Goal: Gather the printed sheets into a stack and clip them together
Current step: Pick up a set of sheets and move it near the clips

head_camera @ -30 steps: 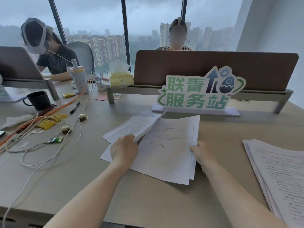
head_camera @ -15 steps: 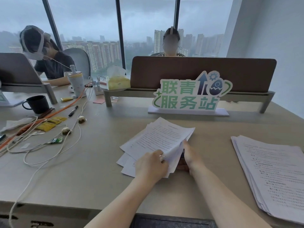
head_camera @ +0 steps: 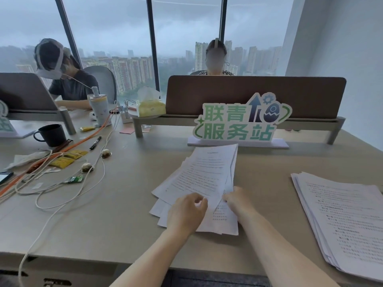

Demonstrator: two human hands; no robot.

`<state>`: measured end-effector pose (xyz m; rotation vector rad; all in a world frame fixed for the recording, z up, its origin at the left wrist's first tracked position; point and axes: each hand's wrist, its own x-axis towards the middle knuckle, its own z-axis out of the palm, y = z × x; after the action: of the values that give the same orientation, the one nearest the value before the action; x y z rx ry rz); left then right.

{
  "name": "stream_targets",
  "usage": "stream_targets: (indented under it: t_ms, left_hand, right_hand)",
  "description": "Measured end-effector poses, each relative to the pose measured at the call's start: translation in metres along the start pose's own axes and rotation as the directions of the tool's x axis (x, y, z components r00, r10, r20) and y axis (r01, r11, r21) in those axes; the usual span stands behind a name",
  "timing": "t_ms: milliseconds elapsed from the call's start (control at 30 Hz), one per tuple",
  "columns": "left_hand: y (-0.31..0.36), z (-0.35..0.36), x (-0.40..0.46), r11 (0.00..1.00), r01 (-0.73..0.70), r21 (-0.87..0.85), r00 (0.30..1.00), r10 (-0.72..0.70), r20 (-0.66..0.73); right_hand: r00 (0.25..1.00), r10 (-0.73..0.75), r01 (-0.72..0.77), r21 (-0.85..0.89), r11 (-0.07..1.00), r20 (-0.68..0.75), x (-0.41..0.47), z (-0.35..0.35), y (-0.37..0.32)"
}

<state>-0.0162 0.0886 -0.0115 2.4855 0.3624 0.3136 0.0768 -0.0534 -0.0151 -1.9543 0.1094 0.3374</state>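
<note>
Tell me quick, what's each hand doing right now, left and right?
Left hand: fingers loosely curled, resting on the printed sheets, not gripping.
Right hand: fingers pinching the right edge of the sheets.

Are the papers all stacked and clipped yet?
Not yet. The printed sheets lie in one overlapping pile, but fanned and crooked. The left hand and right hand are on its near edge. Squaring and clipping remain; no clip is visible.

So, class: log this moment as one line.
stage: gathering | left hand: on fanned white printed sheets | right hand: pinching their edge | clip: unseen
</note>
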Motion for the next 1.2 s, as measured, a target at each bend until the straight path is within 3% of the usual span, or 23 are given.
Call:
stream_targets:
  t_ms: [200, 333, 433, 533, 633, 767, 900, 1000, 1100, 1200]
  left_hand:
    - [-0.025, -0.031, 0.032, 0.984, 0.110, -0.140, 0.982, -0.129, -0.139]
    - [-0.043, -0.047, 0.055, 0.936, 0.229, -0.267, 0.967, -0.251, -0.051]
    - [-0.053, -0.048, 0.061, 0.823, 0.272, -0.498, 0.957, -0.284, 0.054]
    - [-0.041, -0.046, 0.051, 0.753, 0.228, -0.617, 0.970, -0.232, 0.075]
    - [-0.021, -0.041, 0.041, 0.675, 0.131, -0.726, 0.983, -0.181, 0.009]
    - [0.012, -0.041, 0.040, 0.574, -0.024, -0.818, 0.984, -0.132, -0.122]
    - [0.040, -0.033, 0.040, 0.444, -0.135, -0.886, 0.976, -0.095, -0.196]
    - [0.039, -0.012, 0.031, 0.501, -0.062, -0.863, 0.984, -0.115, -0.138]
    - [0.029, 0.010, 0.025, 0.603, -0.017, -0.798, 0.991, -0.094, -0.092]
    - [0.032, 0.019, 0.022, 0.633, 0.009, -0.774, 0.993, -0.097, -0.068]
  right_hand:
    - [0.994, -0.112, 0.107, 0.156, 0.982, 0.021, -0.014, -0.015, 0.004]
    - [0.979, -0.196, 0.170, 0.289, 0.942, 0.064, -0.021, -0.029, 0.006]
    - [0.964, -0.240, 0.185, 0.366, 0.912, 0.112, -0.026, -0.036, 0.008]
    - [0.959, -0.281, 0.243, 0.401, 0.883, 0.039, -0.033, -0.041, 0.004]
    - [0.937, -0.334, 0.347, 0.381, 0.857, -0.103, -0.045, -0.049, -0.008]
    - [0.857, -0.446, 0.510, 0.307, 0.803, -0.257, -0.058, -0.068, -0.031]
    - [0.803, -0.512, 0.586, 0.244, 0.773, -0.306, -0.061, -0.083, -0.038]
    - [0.815, -0.478, 0.538, 0.123, 0.834, -0.327, -0.056, -0.081, -0.018]
    - [0.831, -0.454, 0.506, 0.096, 0.857, -0.321, -0.053, -0.077, 0.005]
    - [0.850, -0.415, 0.464, 0.090, 0.881, -0.324, -0.051, -0.078, 0.012]
